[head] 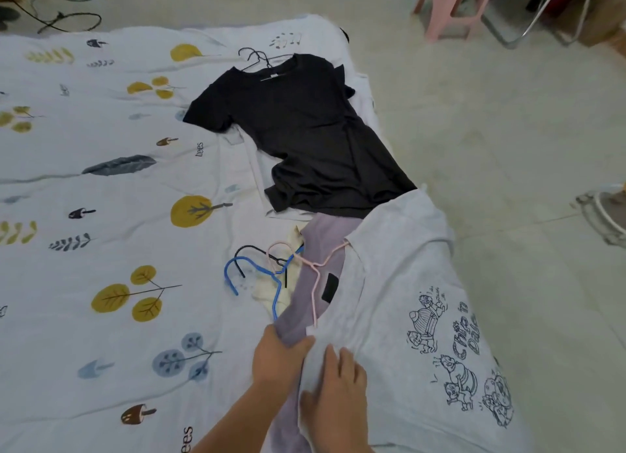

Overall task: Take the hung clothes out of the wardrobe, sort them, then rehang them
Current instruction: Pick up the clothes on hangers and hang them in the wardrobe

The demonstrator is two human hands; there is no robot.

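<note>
Fingers (333, 357) flat on grey T-shirt (406, 317), collar toward bed centre, hem rightward.

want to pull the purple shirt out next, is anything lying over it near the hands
Yes. The grey printed t-shirt lies over the right side of the purple shirt, and a pink hanger lies across its upper part. The left hand already pinches the purple shirt's edge; the right hand rests on the grey shirt.

Pink stool (450, 5) at one o'clock cut off by the top edge; lilac garment (313, 283) largely buried beneath grey T-shirt (406, 317).
</note>
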